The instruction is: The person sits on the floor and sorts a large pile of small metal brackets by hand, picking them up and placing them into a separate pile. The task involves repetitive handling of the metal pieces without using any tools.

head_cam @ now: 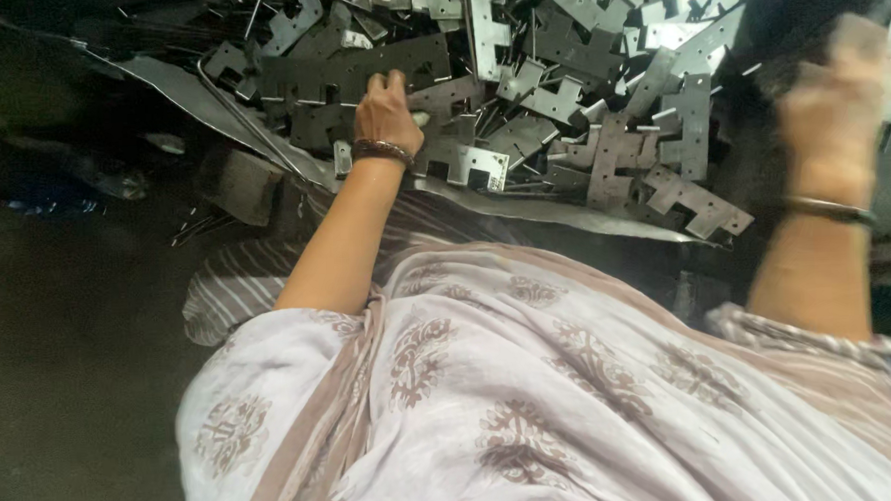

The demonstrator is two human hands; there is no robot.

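Large heap of flat grey stamped sheet-metal brackets, notched and punched with small holes, fills the upper part of the view. It lies jumbled on a thin curved grey metal sheet low to the dark floor. Pieces overlap at all angles, unsorted; thin rods or wires poke out among them.

Patterned pale cloth with brown motifs covers the person's lap in the foreground, with striped fabric under it.

Small dark block sits just beside the sheet's left edge.

Left hand reaches into the near-left part of the heap, fingers curled down onto one long dark bracket. It touches the piece; whether it is actually clamped I cannot tell. Brown bangle at the wrist.

Right hand is at the far right edge of the heap, badly motion-blurred. It seems raised near a pale bracket, but fingers together or apart: cannot tell. Dark bangle on that wrist.

Progress, as a judgement: nearly the whole heap remains mixed, and no finished stack is in view.
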